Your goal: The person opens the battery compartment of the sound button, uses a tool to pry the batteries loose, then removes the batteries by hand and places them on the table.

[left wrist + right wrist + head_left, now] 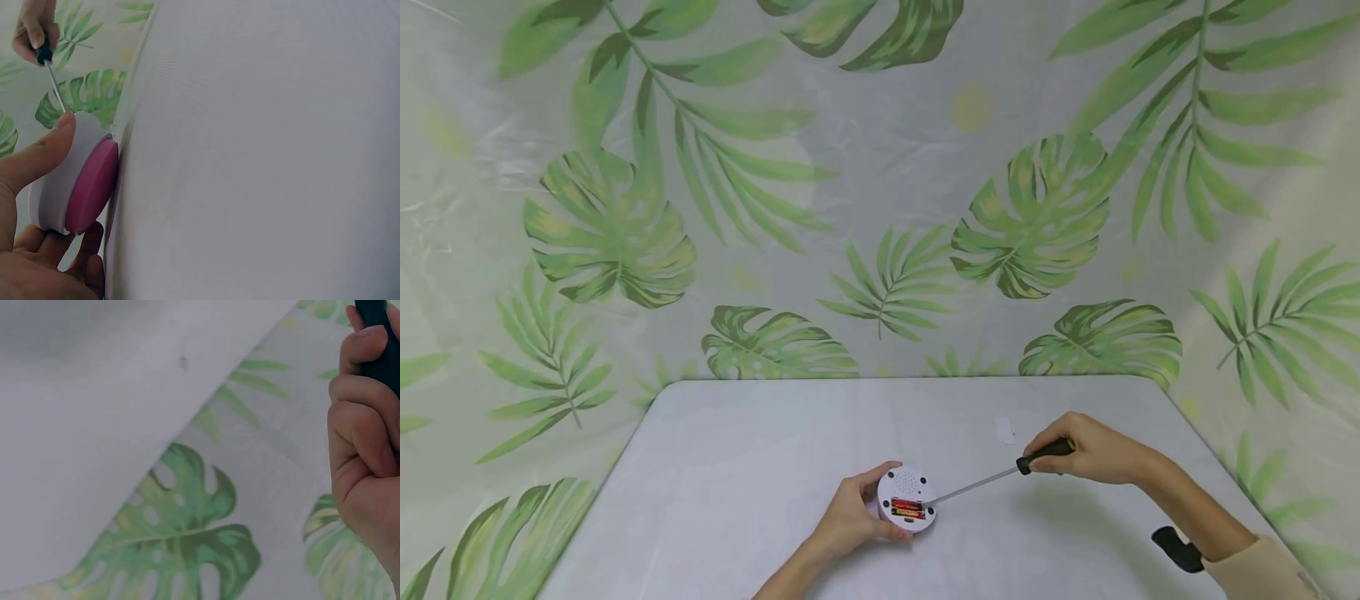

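At lower centre of my head view, the left hand (850, 515) holds the round white device (904, 483), thumb and fingers curled around its rim; farther right, the right hand (1101, 452) grips the screwdriver (1023, 465), shaft slanting down-left towards the batteries (907, 505).

Soft shadows on the white table (737, 450), glare on the leafy backdrop (887, 183), dimmer, softer wrist views

Yep, we've got two grips going
Our left hand (847, 512) holds thumb (45, 153) opposite fingers (92, 240); our right hand (1101, 452) curls snugly, forearms (1191, 507) angled inward.
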The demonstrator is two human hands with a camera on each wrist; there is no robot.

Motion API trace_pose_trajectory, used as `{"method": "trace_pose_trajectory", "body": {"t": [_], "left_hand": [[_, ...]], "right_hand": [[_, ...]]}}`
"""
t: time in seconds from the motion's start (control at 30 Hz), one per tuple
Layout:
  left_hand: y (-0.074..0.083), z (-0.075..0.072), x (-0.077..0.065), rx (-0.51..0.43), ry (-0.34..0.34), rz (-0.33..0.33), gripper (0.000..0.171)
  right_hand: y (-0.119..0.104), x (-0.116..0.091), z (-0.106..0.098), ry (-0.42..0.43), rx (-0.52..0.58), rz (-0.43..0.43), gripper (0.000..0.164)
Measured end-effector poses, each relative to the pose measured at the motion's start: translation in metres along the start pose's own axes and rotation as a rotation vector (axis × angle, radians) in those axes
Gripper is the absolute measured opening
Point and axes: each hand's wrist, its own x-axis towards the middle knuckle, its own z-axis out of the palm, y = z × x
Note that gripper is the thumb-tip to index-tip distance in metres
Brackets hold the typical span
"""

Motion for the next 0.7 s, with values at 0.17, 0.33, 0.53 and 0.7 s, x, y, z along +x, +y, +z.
{"method": "trace_pose_trajectory", "body": {"t": [0.17, 0.33, 0.53, 0.7], "left_hand": [[-0.001, 0.001, 0.0, -0.002, 0.0, 0.001, 0.098], [-0.002, -0.001, -0.001, -0.015, 0.005, -0.001, 0.098], [-0.001, -0.001, -0.001, -0.034, 0.0, -0.003, 0.098], [0.0, -0.001, -0.002, -0.048, -0.009, -0.008, 0.098]], "right_hand": [[0.026, -0.008, 0.007, 0.006, 0.1, -0.03, 0.023], [0.042, -0.011, 0.014, 0.008, 0.161, -0.007, 0.028], [0.056, -0.018, 0.023, 0.014, 0.221, 0.051, 0.03], [0.064, -0.022, 0.029, 0.022, 0.251, 0.045, 0.027]]}}
